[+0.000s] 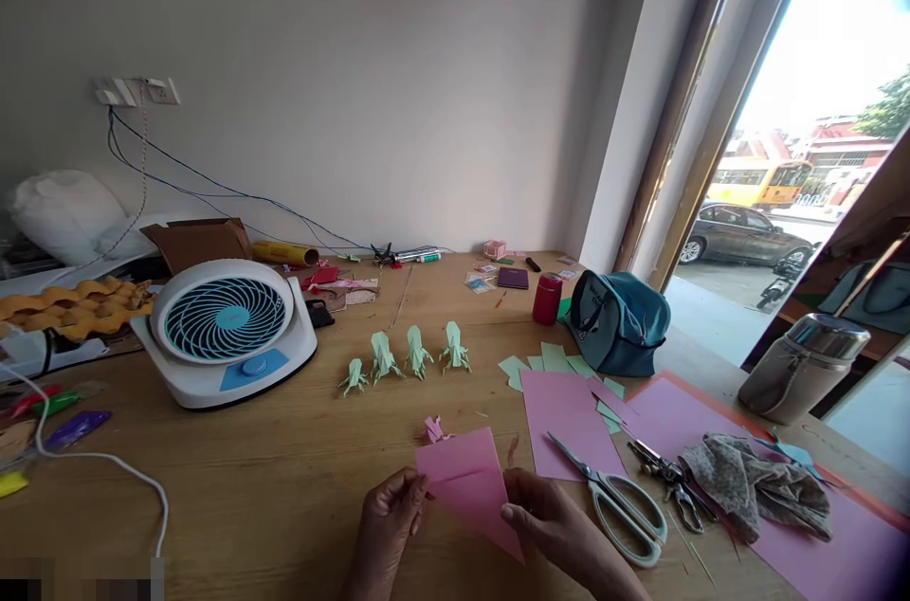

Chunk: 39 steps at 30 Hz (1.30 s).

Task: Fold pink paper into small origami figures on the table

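My left hand (388,516) pinches the left edge of the folded pink paper (465,478), which lies just left of the scissors (622,501); my right hand (544,516) pinches its right edge. If either pinch slips, the crease could skew, I judge. My wrists are cut off below

Scissors (595,480) rt of paper (465,478)
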Tool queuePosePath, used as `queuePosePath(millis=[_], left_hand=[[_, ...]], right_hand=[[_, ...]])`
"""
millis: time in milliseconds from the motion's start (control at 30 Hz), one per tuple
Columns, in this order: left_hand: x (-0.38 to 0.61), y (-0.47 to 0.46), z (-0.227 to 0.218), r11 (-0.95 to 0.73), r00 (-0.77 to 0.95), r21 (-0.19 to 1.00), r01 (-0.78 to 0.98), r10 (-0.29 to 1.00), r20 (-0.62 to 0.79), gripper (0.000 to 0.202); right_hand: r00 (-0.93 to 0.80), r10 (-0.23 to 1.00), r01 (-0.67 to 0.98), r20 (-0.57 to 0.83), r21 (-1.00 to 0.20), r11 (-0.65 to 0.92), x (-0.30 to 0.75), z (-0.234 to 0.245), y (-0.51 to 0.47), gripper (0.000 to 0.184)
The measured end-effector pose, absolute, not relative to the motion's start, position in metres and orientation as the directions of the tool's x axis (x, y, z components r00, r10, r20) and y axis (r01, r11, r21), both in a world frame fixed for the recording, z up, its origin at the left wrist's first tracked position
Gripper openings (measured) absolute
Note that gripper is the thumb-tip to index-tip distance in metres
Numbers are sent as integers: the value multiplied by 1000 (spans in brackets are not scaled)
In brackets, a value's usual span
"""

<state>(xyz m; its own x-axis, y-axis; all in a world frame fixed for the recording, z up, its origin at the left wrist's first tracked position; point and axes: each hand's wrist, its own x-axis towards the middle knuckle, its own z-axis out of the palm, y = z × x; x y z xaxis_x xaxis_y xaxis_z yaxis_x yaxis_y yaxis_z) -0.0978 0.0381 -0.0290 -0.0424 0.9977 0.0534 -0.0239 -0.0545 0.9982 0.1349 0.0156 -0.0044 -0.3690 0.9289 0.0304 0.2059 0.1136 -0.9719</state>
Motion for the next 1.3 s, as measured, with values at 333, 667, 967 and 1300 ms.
queuePosePath(millis=[333, 667, 967, 1300], left_hand=[[-91, 27, -28, -26, 111, 998, 51, 994, 20, 48], [-92, 24, -26, -29, 179, 995, 96, 984, 11, 42], [-90, 25, -27, -62, 191, 988, 141, 981, 35, 38], [-91, 25, -28, -64, 178, 991, 115, 983, 43, 38]], right_hand=[[-302, 952, 254, -56, -967, 23, 124, -16, 13, 51], [-275, 949, 291, -156, -954, -73, 124, -19, 12, 41], [-300, 937, 290, -181, -953, -91, 126, -18, 12, 45], [-355, 918, 234, -177, -967, -96, 126, -14, 12, 45]])
